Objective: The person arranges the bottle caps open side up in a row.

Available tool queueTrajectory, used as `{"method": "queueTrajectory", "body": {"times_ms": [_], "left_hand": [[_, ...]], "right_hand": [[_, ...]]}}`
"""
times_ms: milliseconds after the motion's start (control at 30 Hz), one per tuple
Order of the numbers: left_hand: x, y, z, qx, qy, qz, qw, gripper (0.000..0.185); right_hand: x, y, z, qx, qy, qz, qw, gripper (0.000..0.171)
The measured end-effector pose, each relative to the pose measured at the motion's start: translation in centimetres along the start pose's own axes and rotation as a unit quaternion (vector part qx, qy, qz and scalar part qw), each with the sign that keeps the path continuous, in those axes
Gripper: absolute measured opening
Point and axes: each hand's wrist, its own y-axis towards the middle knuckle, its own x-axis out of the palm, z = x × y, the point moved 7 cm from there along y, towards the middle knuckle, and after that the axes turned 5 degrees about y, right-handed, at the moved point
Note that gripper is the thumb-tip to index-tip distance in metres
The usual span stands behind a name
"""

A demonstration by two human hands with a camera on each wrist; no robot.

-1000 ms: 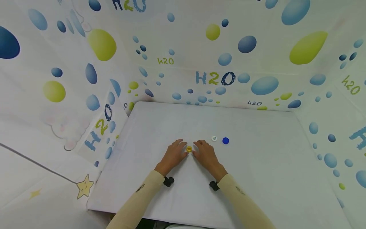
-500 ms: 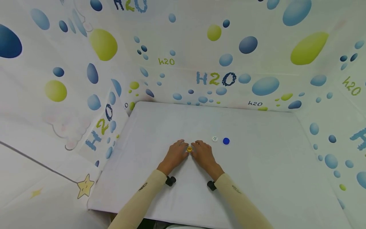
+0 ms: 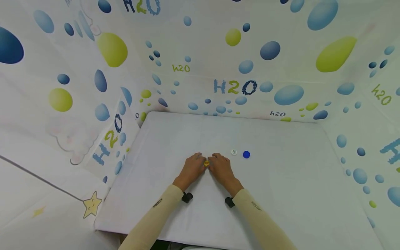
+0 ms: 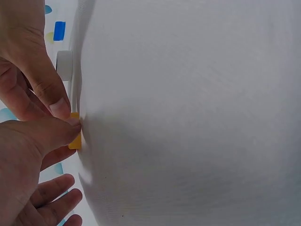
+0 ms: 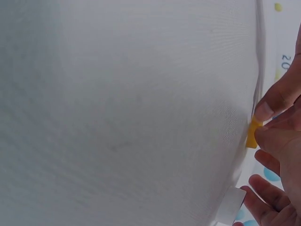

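A small yellow disc with a marking on top is between my two hands, at the middle of the white table. My left hand pinches its left side with thumb and fingers. From the other side my right hand holds it, the two thumbs almost meeting. In the left wrist view the yellow disc shows edge-on, low over the cloth, partly covered by the left thumb. The right wrist view has the yellow disc between both thumbs; the fingers behind it are partly hidden.
To the right of my hands lie a white disc with a dark marking and a plain blue disc. The white-covered table is enclosed by printed fabric walls at the back and sides.
My hands have come closer together, the right one moving leftward, and now both hold the yellow disc. The white and blue discs stay in place.
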Motion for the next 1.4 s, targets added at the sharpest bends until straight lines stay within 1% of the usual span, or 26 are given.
{"method": "queueTrajectory", "body": {"times_ms": [167,333,567,700,833,967,1167,1400], "left_hand": [[-0.1,-0.03,-0.01,0.01,0.003,0.014,0.9998,0.032],[-0.25,0.05,0.0,0.023,0.0,0.034,0.9992,0.03],[-0.18,0.19,-0.26,0.004,0.004,0.022,0.9997,0.027],[-0.31,0.19,-0.24,0.011,0.008,0.036,0.9993,0.025],[-0.37,0.22,-0.28,0.017,0.001,0.048,0.9987,0.024],[-0.3,0.34,-0.39,0.015,-0.001,0.038,0.9992,0.024],[-0.31,0.45,-0.45,0.008,-0.006,0.009,0.9999,0.023],[-0.38,0.51,-0.74,-0.01,-0.028,-0.019,0.9994,0.025]], "right_hand": [[0.11,0.13,-0.12,-0.005,0.002,0.001,1.0,0.038],[0.03,0.16,-0.23,-0.014,0.003,0.014,1.0,0.034],[0.23,0.25,-0.21,-0.02,-0.001,0.012,1.0,0.031],[0.28,0.18,-0.24,-0.024,-0.005,0.012,1.0,0.03],[0.35,0.18,-0.25,-0.026,-0.002,0.011,1.0,0.03],[0.5,0.25,-0.18,-0.024,-0.008,0.008,1.0,0.031],[0.48,0.2,-0.22,-0.028,-0.008,0.012,1.0,0.033],[-0.03,-0.02,-0.41,-0.049,-0.009,0.026,0.998,0.032]]}}
